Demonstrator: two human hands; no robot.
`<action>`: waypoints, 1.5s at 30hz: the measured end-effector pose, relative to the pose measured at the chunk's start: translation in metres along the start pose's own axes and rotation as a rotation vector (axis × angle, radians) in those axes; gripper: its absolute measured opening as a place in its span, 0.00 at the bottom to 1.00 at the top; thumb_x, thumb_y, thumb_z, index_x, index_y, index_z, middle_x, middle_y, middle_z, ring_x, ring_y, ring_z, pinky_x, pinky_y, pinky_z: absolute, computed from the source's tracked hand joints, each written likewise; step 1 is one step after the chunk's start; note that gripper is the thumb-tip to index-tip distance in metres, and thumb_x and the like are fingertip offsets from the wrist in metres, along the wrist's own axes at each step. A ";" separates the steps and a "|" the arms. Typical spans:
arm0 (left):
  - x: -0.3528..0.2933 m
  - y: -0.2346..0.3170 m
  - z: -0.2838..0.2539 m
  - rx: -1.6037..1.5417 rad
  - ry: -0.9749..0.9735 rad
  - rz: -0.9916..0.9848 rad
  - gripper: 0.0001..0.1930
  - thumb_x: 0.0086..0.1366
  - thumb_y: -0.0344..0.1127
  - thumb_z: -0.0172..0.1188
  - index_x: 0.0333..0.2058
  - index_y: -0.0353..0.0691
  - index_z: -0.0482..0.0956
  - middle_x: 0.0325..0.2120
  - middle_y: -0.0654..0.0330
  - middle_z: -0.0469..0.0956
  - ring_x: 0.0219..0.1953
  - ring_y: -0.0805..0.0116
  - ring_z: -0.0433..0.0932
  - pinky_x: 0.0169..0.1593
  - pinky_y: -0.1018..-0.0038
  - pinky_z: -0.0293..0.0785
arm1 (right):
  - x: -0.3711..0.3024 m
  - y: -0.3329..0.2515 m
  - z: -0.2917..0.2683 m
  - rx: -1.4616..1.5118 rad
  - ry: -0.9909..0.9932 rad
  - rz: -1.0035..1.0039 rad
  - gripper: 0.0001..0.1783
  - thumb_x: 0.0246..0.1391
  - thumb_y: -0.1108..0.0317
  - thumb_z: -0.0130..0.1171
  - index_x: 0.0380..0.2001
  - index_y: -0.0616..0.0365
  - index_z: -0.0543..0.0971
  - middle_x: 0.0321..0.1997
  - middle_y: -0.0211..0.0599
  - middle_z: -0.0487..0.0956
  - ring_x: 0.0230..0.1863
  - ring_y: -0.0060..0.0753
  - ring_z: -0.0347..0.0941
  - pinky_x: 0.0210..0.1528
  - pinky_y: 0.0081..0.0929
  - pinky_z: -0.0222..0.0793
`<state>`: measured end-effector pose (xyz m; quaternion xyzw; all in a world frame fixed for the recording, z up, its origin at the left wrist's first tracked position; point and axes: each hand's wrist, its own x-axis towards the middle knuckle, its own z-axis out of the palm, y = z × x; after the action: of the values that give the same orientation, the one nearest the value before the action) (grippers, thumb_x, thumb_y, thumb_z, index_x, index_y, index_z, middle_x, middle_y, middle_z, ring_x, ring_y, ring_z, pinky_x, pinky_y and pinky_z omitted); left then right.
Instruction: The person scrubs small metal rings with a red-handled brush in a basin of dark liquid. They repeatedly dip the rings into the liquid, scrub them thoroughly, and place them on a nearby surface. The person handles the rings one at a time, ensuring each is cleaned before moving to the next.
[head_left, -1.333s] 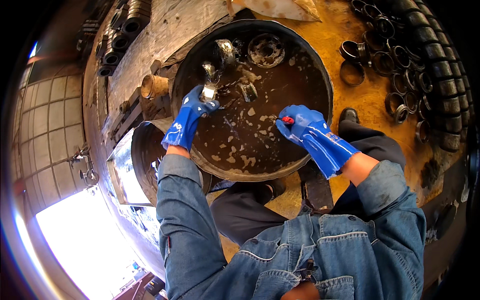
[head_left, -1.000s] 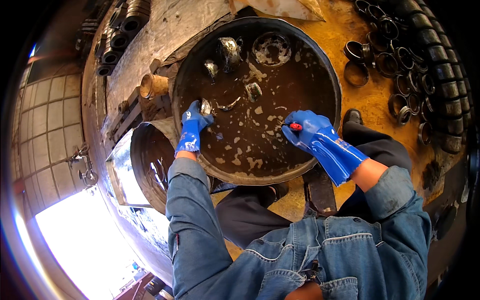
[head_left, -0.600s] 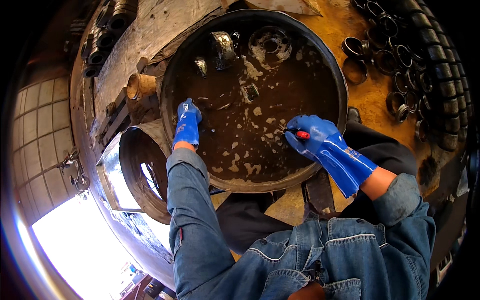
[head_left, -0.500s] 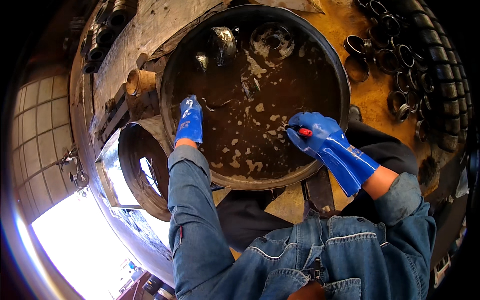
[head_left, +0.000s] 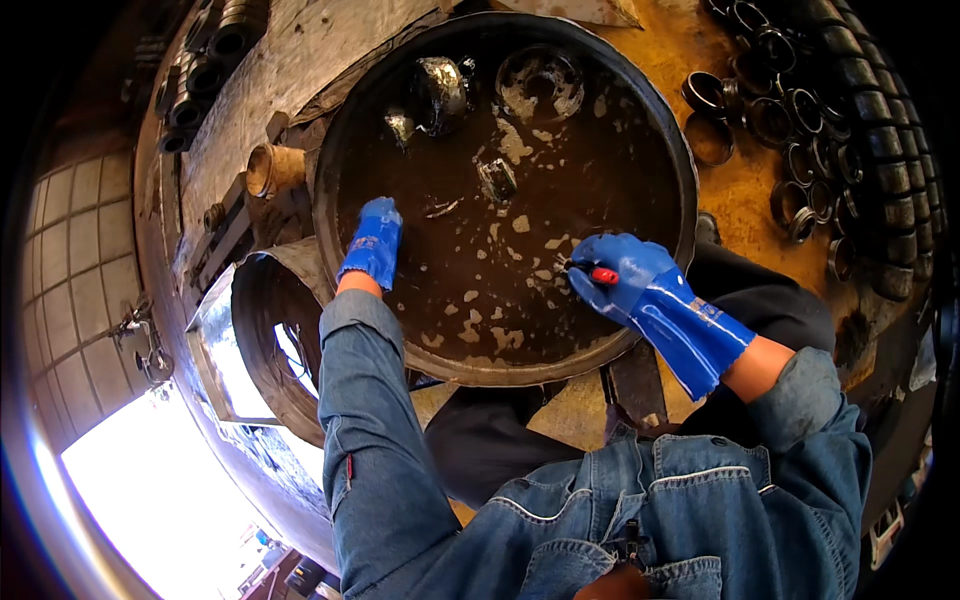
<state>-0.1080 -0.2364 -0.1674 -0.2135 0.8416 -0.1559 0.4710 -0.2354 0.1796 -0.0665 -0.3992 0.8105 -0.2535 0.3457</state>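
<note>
A wide round basin (head_left: 690,190) of murky brown liquid lies in front of me. My left hand (head_left: 376,228), in a blue rubber glove, is low at the basin's left side; its fingertips are hidden, perhaps in the liquid. Near the right rim, my right hand (head_left: 625,268), gloved alike, is closed around a small tool with a red and black handle (head_left: 604,275). Its tip, hard to make out, points left over the liquid. Between the hands, a wet shiny metal piece (head_left: 497,180) breaks the surface. A thin curved edge (head_left: 442,209) shows nearer my left hand.
Farther back in the basin are a thick shiny ring (head_left: 440,92) and a round part with a central hole (head_left: 540,84). Loose metal rings (head_left: 768,120) and stacked dark rings (head_left: 880,130) lie at right. At left stand a rusty cup-like piece (head_left: 275,170) and an open drum (head_left: 265,330).
My left hand has shifted slightly left and nearer to me. The metal piece in the middle shows more above the liquid. My right hand has barely moved and still holds the tool.
</note>
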 end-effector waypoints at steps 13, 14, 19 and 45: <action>0.001 -0.029 0.012 -0.463 0.134 -0.009 0.19 0.71 0.37 0.56 0.55 0.38 0.83 0.55 0.46 0.82 0.60 0.49 0.79 0.65 0.62 0.74 | -0.002 0.003 0.006 0.014 -0.048 0.030 0.13 0.62 0.52 0.62 0.40 0.46 0.86 0.43 0.39 0.87 0.46 0.49 0.85 0.51 0.46 0.80; -0.008 -0.034 0.017 -0.485 0.150 0.008 0.19 0.70 0.37 0.56 0.55 0.37 0.83 0.55 0.45 0.82 0.60 0.49 0.79 0.65 0.63 0.74 | 0.000 -0.001 0.003 0.002 -0.082 0.043 0.13 0.62 0.52 0.62 0.41 0.46 0.86 0.43 0.38 0.87 0.47 0.49 0.85 0.52 0.46 0.80; -0.049 -0.051 0.062 -0.762 0.299 0.141 0.19 0.69 0.37 0.57 0.54 0.35 0.82 0.53 0.43 0.83 0.58 0.46 0.80 0.64 0.63 0.75 | -0.005 0.003 0.007 0.018 -0.002 -0.019 0.13 0.62 0.52 0.63 0.41 0.46 0.86 0.42 0.39 0.87 0.46 0.49 0.85 0.52 0.46 0.80; 0.064 0.001 -0.063 -1.817 0.744 -0.032 0.37 0.62 0.49 0.75 0.62 0.30 0.74 0.53 0.49 0.83 0.51 0.58 0.84 0.57 0.65 0.79 | -0.008 -0.007 -0.005 0.136 -0.002 -0.026 0.12 0.63 0.54 0.62 0.39 0.48 0.86 0.40 0.41 0.87 0.42 0.50 0.85 0.48 0.44 0.79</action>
<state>-0.1925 -0.2641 -0.1822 -0.4433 0.7328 0.4875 -0.1698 -0.2323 0.1827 -0.0560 -0.3856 0.7857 -0.3121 0.3695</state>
